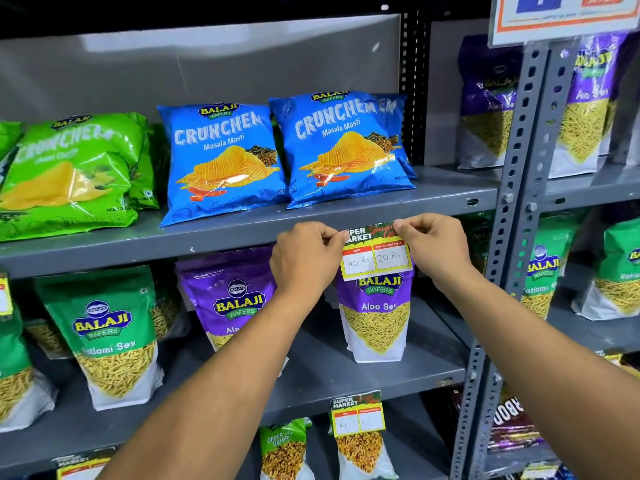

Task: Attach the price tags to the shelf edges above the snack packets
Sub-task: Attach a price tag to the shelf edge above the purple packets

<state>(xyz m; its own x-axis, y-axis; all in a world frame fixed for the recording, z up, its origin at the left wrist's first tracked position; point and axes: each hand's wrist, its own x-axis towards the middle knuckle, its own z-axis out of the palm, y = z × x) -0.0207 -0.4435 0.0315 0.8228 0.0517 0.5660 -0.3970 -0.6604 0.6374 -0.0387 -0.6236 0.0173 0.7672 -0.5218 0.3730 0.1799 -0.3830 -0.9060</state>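
A price tag reading 40 Rs and 20 Rs lies against the front edge of the grey shelf. My left hand pinches its top left corner. My right hand pinches its top right corner. The tag hangs directly above a purple Aloo Sev packet and covers that packet's top. Two blue Crunchem packets stand on the shelf above the tag.
A second tag hangs on the lower shelf edge. Another tag shows at the far left. Green sev packets and a green Crunchem packet fill the left side. A perforated grey upright stands at the right.
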